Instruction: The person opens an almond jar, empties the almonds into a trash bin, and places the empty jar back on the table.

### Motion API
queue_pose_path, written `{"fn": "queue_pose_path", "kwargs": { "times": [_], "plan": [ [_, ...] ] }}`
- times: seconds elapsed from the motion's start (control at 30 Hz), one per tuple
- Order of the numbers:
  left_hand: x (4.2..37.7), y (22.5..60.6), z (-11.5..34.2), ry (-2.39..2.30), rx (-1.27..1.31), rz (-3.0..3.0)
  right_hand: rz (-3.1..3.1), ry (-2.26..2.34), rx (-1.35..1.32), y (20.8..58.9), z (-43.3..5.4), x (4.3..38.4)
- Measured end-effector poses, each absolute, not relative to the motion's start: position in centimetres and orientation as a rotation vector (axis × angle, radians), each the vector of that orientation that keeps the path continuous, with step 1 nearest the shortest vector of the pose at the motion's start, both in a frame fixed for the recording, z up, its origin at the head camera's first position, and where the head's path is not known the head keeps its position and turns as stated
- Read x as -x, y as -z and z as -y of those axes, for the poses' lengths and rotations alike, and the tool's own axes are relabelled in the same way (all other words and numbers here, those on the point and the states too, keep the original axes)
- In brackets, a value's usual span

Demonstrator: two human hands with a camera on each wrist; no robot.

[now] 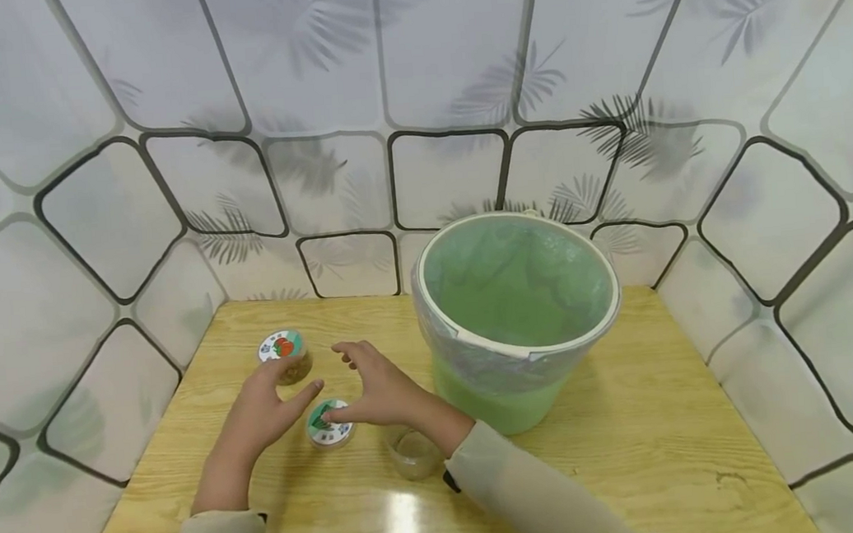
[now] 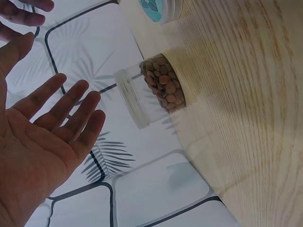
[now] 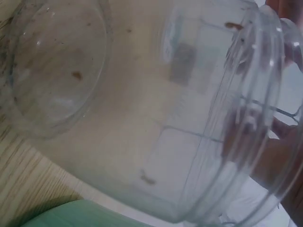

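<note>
My left hand [image 1: 259, 414] is held over the table, fingers spread, holding nothing. Just beyond it stands a clear jar of brown beans [image 2: 163, 85], its lid [image 1: 281, 345] printed with red tomatoes. My right hand [image 1: 383, 385] faces the left one, fingers relaxed and slightly bent. Its thumb tip overlaps a round lid with a green-leaf label [image 1: 326, 430] in the head view. Beside the right wrist is a lidless clear jar [image 1: 413, 457]. Close up in the right wrist view, this clear jar [image 3: 128, 118] has a few brown specks inside, and part of the hand shows through its rim.
A green bucket [image 1: 506, 405] with a clear plastic liner and white rim stands right of the hands. Patterned panels [image 1: 450, 178] enclose the wooden table [image 1: 662, 448] at the back and both sides.
</note>
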State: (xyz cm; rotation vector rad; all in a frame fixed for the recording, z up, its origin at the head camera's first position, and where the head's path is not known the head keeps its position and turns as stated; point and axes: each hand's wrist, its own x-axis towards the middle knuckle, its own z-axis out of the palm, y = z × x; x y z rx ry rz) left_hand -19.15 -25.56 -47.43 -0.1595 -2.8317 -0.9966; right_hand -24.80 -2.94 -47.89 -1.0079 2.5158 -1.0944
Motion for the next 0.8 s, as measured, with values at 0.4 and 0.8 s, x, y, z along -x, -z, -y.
{"fn": "queue_pose_path", "kwargs": {
  "times": [0.4, 0.8],
  "plan": [
    [19.6, 47.3, 25.8, 0.973, 0.164, 2.840, -2.548, 1.106, 0.990, 48.2, 3.8, 25.7],
    [20.0, 47.7, 25.7, 0.998, 0.171, 2.844, -2.578, 1.134, 0.946, 48.5, 4.5, 26.3]
  ]
}}
